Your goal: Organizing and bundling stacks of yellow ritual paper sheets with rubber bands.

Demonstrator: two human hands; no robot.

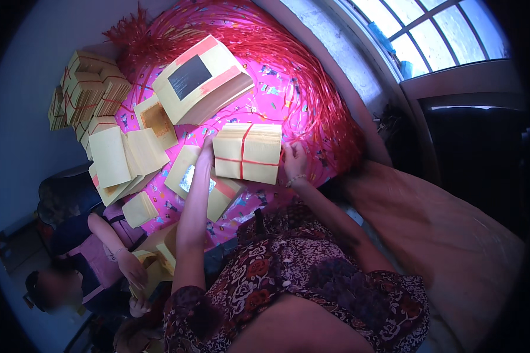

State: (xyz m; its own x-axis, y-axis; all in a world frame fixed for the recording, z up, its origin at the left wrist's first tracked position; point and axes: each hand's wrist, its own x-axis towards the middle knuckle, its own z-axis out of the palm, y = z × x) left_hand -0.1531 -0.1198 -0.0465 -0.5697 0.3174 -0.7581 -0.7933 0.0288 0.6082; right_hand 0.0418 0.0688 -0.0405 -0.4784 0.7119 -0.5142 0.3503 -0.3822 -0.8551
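A thick bundle of pale yellow paper [262, 148] stands in front of me, with red plastic strapping [243, 152] crossed over its face. My left hand [208, 147] grips its left edge, fingers partly hidden behind it. At the right edge is my right hand [294, 160], fingers curled and pinched together close to the strapping; what lies between the fingertips is too small to make out. Beneath and to the left of my left forearm lies a flat yellow paper stack [221, 200] with a silvery patch and a pinkish-red band.
A pink patterned cloth [165, 203] covers the work surface. Red strips [330, 112] heap along its far and right edges. A large paper stack [209, 79], loose stacks [109, 159] and tied bundles [91, 88] stand left. A co-worker's hand [134, 272] handles yellow paper at lower left.
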